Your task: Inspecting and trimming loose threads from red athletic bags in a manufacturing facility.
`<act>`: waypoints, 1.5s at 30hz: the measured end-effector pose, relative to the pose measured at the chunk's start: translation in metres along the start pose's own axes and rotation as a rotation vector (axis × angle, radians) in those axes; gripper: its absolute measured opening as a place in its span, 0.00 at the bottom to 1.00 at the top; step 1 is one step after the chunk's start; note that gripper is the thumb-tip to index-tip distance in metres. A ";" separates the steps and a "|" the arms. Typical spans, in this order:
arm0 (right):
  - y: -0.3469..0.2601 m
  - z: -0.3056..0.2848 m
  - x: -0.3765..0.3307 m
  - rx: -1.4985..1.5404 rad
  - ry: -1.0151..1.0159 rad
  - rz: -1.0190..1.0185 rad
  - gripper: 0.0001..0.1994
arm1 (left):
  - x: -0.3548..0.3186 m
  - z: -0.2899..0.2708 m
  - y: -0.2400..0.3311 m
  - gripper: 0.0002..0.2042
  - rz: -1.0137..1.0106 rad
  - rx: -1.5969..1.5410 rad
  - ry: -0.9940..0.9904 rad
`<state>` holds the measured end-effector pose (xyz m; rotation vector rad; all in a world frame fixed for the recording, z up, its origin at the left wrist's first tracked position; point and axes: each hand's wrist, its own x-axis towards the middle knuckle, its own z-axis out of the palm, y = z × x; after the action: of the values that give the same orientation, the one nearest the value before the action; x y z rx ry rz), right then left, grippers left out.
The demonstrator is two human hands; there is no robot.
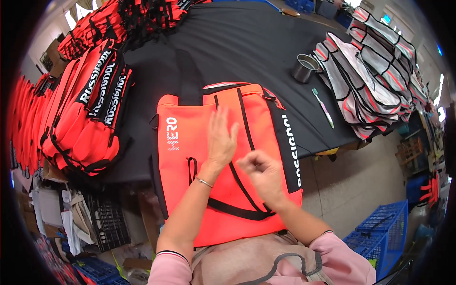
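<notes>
A bright red-orange bag (190, 130) with black straps, dark zip lines and white lettering lies on the black-covered table in front of me, its near end against my apron. Over its upper middle, my left hand (222, 140) is open, fingers stretched out along the red fabric beside a black zip line. To the right of it my right hand (261, 171) is curled closed above the bag, slightly blurred. Anything inside those fingers is hidden. A black webbing strap (237, 210) curves across the bag's lower part, and another wide strap (188, 71) runs off its far end.
Red bags (85, 118) are stacked at the left, with more red bags (114, 28) behind. On the right of the table (237, 38) are a dark metal cup (305, 69), a toothbrush (323, 108) and piled grey-white pieces with black edging (365, 80). Blue crates (380, 232) stand on the floor.
</notes>
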<state>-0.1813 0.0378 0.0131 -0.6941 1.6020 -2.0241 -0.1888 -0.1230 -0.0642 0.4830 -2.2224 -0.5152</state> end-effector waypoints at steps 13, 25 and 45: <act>0.028 0.050 0.200 -0.380 -0.001 -0.118 0.09 | -0.079 -0.016 0.061 0.33 0.026 0.110 -0.384; 0.099 0.031 0.192 -0.481 0.159 -0.178 0.04 | 0.032 -0.094 -0.091 0.15 0.320 0.357 -0.204; 0.085 0.082 0.261 0.029 -0.015 0.435 0.15 | 0.024 -0.074 -0.101 0.09 0.176 0.131 0.040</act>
<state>-0.3242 -0.2064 -0.0273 -0.3118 1.5511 -1.7135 -0.1292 -0.2352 -0.0555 0.3573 -2.2438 -0.2665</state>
